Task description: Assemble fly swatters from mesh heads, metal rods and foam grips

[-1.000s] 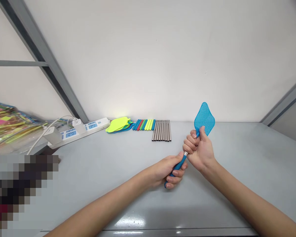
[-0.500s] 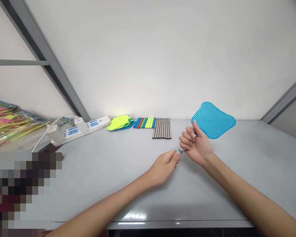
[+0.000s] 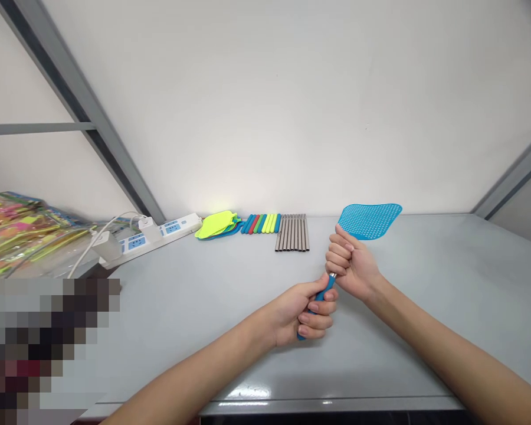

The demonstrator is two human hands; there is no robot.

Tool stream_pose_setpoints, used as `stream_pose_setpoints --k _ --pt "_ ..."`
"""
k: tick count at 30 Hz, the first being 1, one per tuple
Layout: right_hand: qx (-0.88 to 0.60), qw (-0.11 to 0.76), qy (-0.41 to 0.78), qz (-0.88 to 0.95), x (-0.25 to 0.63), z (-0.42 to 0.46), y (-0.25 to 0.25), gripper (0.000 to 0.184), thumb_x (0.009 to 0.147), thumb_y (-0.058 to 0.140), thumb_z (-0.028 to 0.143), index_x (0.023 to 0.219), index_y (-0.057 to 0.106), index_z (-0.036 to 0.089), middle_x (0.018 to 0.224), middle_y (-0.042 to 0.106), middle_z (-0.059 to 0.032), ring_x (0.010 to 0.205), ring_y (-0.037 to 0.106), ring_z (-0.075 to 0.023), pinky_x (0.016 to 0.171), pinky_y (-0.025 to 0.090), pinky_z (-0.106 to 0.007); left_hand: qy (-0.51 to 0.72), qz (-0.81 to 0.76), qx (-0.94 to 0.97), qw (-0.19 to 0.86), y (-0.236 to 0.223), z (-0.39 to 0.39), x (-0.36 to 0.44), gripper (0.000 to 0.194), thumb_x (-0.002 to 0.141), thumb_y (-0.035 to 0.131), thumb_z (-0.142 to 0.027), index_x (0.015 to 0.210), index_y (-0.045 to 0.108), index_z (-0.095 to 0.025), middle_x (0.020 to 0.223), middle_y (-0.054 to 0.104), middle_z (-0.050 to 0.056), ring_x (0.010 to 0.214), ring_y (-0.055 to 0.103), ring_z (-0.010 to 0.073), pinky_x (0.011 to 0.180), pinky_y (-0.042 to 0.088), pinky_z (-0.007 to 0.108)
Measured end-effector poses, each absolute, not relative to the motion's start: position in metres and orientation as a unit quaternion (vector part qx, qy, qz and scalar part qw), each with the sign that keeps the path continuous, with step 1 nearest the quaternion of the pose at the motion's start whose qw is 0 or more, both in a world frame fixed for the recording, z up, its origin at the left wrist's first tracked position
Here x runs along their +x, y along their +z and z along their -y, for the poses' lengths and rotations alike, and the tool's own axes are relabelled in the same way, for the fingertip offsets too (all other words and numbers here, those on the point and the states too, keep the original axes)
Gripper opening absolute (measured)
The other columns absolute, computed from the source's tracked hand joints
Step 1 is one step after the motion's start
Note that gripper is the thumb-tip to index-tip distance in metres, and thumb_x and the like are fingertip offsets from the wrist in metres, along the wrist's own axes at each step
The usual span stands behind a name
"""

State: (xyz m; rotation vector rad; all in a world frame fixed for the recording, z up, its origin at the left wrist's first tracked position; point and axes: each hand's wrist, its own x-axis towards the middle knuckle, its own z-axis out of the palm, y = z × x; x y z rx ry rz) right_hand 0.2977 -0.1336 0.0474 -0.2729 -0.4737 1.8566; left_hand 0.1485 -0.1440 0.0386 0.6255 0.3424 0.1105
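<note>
I hold a blue fly swatter over the grey table point(image 3: 446, 295). Its mesh head point(image 3: 369, 220) lies nearly flat, pointing away to the right. My left hand point(image 3: 307, 313) is closed round the blue handle point(image 3: 323, 295), whose end shows below my fingers. My right hand point(image 3: 349, 264) is a fist around the metal rod just behind the head. A short bit of silver rod shows between the two hands.
At the back of the table lie a stack of yellow and blue swatter heads point(image 3: 216, 224), a row of coloured handles point(image 3: 261, 222) and a row of metal rods point(image 3: 292, 232). A white power strip point(image 3: 153, 233) with plugs and packaged goods point(image 3: 22, 233) sit at left.
My left hand slid from the handle's tip back down to grip it fully. The swatter head turned from broad-face view to nearly flat. Both hands sit slightly lower and closer to me.
</note>
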Motion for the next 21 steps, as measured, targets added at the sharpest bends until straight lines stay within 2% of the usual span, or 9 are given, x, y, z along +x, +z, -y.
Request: stream_pose_setpoints --k 9,17,21 --pt "-0.161 0.555 0.767 0.279 0.299 0.13 0.049 0.035 0.084 0.039 0.031 0.053 0.035 0.016 0.042 0.02 0.0066 0.035 0.019 -0.0054 0.031 0.019 -0.016 0.12 -0.258 0.443 0.85 0.026 0.146 0.147 0.034 0.077 0.037 -0.05 0.073 0.044 -0.017 0.055 0.026 -0.007 0.039 0.02 0.0025 0.036 0.015 0.017" --pt "-0.162 0.635 0.7 0.285 0.329 0.119 0.058 0.031 0.082 0.042 0.026 0.054 0.036 0.016 0.042 0.024 0.0064 0.033 0.023 -0.0053 0.03 0.023 -0.016 0.147 -0.293 0.497 0.804 0.022 0.143 0.147 0.039 0.072 0.04 -0.055 0.071 0.043 -0.017 0.054 0.025 -0.007 0.039 0.02 0.0025 0.037 0.016 0.018" --pt "-0.161 0.669 0.674 0.269 0.341 0.117 0.058 0.029 0.082 0.041 0.022 0.054 0.035 0.017 0.042 0.025 0.0062 0.033 0.024 -0.0057 0.031 0.025 -0.016 0.177 -0.298 0.487 0.802 0.018 0.14 0.147 0.041 0.072 0.036 -0.058 0.072 0.043 -0.017 0.053 0.025 -0.007 0.039 0.022 0.0031 0.038 0.017 0.018"
